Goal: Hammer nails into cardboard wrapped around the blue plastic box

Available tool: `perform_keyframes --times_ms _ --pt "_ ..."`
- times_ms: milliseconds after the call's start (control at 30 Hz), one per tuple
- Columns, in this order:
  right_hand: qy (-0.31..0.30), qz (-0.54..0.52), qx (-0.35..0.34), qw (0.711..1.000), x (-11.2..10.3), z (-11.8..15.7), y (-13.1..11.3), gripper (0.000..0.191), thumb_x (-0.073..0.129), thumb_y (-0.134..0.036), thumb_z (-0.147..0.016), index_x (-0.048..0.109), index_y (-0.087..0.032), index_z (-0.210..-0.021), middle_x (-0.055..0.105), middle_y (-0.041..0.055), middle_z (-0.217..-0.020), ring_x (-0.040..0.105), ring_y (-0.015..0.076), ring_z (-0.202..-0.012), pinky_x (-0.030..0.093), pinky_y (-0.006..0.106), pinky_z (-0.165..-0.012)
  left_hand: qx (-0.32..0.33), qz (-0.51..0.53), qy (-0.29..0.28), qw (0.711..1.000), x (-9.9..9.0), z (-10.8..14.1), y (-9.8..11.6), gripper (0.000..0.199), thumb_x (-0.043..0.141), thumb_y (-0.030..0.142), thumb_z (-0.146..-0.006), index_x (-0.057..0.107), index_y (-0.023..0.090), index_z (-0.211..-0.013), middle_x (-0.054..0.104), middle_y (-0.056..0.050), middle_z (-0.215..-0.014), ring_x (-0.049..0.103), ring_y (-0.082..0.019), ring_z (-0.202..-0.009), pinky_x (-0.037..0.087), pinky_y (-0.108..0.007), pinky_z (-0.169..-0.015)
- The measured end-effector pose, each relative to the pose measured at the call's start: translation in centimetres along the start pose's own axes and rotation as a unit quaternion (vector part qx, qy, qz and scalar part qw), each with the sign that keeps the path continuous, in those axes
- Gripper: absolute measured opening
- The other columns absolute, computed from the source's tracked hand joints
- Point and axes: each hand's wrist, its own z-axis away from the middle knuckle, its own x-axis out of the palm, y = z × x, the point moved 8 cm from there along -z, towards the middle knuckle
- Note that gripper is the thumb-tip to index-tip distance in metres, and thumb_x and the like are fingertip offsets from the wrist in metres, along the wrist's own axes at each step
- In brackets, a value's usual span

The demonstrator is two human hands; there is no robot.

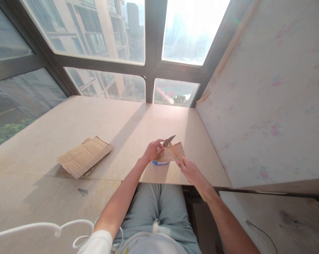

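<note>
My right hand [188,170] is wrapped round the wooden handle of a hammer [176,151]. Its metal head is right at the fingertips of my left hand [153,150]. The left fingers are pinched together over a piece of corrugated cardboard [172,153], and what they hold is too small to make out. Under the cardboard, the edge of a blue object [160,163] shows on the wooden surface; most of it is hidden.
Left of my hands lies a stack of corrugated cardboard pieces [85,156]. Several thin nails [82,191] rest in front of it. A white cable [40,225] curls at lower left. Windows [149,65] rise behind the wooden surface [127,141], and a papered wall [270,106] stands on the right.
</note>
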Motion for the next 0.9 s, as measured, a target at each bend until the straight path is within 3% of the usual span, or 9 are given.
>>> perform_keyframes --times_ms 367,900 --pt "-0.001 0.059 0.004 0.998 0.2 -0.1 0.0 0.025 0.039 -0.036 -0.097 0.048 -0.02 -0.08 0.06 0.0042 -0.071 0.053 0.0171 -0.065 0.028 0.026 -0.057 -0.007 -0.015 0.002 1.0 0.3 -0.2 -0.4 0.038 0.065 0.021 -0.08 0.058 0.021 -0.117 0.073 0.0 -0.081 0.069 -0.016 -0.078 0.052 -0.028 -0.077" --pt "0.018 0.018 -0.011 1.0 -1.0 0.7 -0.2 0.033 0.037 -0.045 -0.094 0.05 -0.021 -0.077 0.056 0.0007 -0.062 0.052 0.0166 -0.059 0.032 0.026 -0.055 -0.019 -0.067 -0.018 0.997 0.6 -0.3 0.3 0.045 0.062 0.009 -0.076 0.057 0.021 -0.118 0.072 -0.001 -0.089 0.066 -0.016 -0.082 0.052 -0.031 -0.082"
